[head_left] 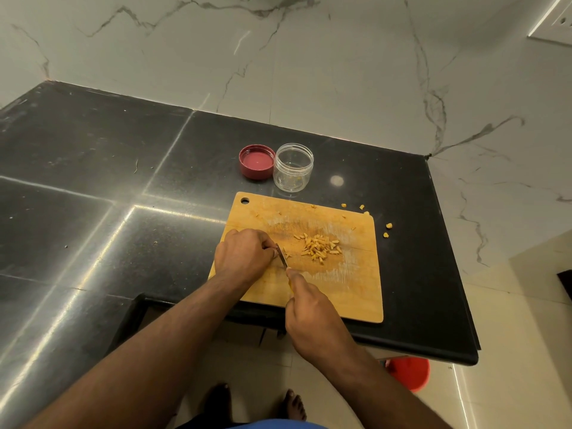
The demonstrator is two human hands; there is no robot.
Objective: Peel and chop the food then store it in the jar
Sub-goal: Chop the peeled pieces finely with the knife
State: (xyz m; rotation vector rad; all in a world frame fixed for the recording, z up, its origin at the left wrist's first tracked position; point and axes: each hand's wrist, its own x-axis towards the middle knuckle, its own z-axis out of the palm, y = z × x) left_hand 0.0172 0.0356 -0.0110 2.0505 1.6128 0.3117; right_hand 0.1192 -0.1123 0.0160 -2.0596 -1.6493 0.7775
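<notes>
A wooden cutting board (349,292) lies on the black counter. A small pile of chopped yellow-orange food pieces (320,248) sits at the board's middle. My left hand (244,253) rests on the board with curled fingers pinching a bit of food against the knife; that piece is mostly hidden. My right hand (312,317) grips a small knife (282,257) with a yellow handle, its blade pointing away from me beside my left fingertips. Behind the board stands an open clear jar (293,167) with a few bits inside, and its red lid (257,161) lies upside down to its left.
Stray food bits (388,226) lie on the black counter (93,187) past the board's far right corner. The counter's edge runs just below the board. A red bucket (410,373) stands on the tiled floor under the counter edge. A marble wall rises behind.
</notes>
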